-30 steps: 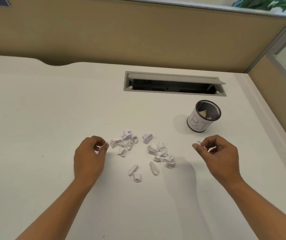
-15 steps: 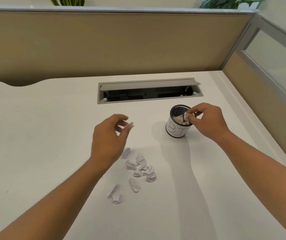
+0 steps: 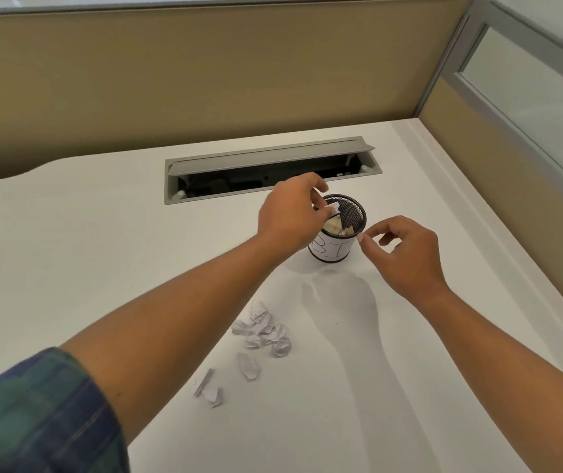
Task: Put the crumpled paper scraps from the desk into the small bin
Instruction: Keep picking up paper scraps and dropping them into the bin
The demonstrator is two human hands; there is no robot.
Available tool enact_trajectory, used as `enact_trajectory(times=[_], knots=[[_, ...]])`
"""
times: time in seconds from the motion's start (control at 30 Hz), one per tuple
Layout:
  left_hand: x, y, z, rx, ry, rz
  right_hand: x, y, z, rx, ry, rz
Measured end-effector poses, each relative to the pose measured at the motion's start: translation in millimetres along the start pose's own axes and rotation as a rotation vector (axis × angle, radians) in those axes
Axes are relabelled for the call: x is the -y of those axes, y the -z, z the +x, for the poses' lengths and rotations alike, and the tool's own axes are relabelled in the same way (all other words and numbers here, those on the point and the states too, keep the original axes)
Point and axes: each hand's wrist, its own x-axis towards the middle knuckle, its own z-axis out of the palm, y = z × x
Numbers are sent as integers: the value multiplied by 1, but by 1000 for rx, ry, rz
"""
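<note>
— Where's your left hand [image 3: 288, 218]?
— Over the bin [image 3: 338, 232], pinching a scrap [image 3: 332, 209] above its mouth.
— And the right [image 3: 406, 256]?
— Beside the bin, fingers curled loosely, holding nothing.
— The other scraps [image 3: 263, 331]?
— On the desk [image 3: 68, 250], near me.

Our left arm reaches forward and rightward across our front, its forearm bare below a rolled plaid sleeve [image 3: 34, 414]. Our left hand [image 3: 290, 220] is curled, back facing us, fingertips pinched on a paper scrap [image 3: 332, 209]. Our right hand [image 3: 406, 254] hovers just beside it — fingers loosely curled, thumb and forefinger apart, holding nothing.
</note>
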Motion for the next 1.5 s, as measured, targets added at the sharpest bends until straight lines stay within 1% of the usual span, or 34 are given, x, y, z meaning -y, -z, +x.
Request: enact_trajectory(times=[0.1,0.23,0.33,0.5,0.7,0.77,0.9,1.07,1.33,1.4,1.5], knots=[[-2,-3,6,23,-7,17,-1,4,-9,-1,-4,23],[3,13,0,-68,-9,6,2,8,-20,-6,-17,49],[16,29,-25,-111,-5,26,7,6,-32,18,-37,65],[57,57,-105,-117,119,0,20,-14,-64,168,-84,85],[106,71,-210,-130,366,-77,28,-44,-103,422,-175,58],[117,72,-234,-145,438,-83,32,-51,-113,468,-163,25],[130,72,-263,-181,540,-114,39,-59,-124,537,-22,-68],[135,71,-273,-159,568,-82,45,-69,-125,572,21,-140],[134,64,-265,-116,548,-26,49,-72,-123,619,-64,-172],[134,61,-262,-94,549,2,52,-70,-124,611,-68,-161],[134,57,-260,-35,576,61,55,-67,-124,549,-71,-124]])
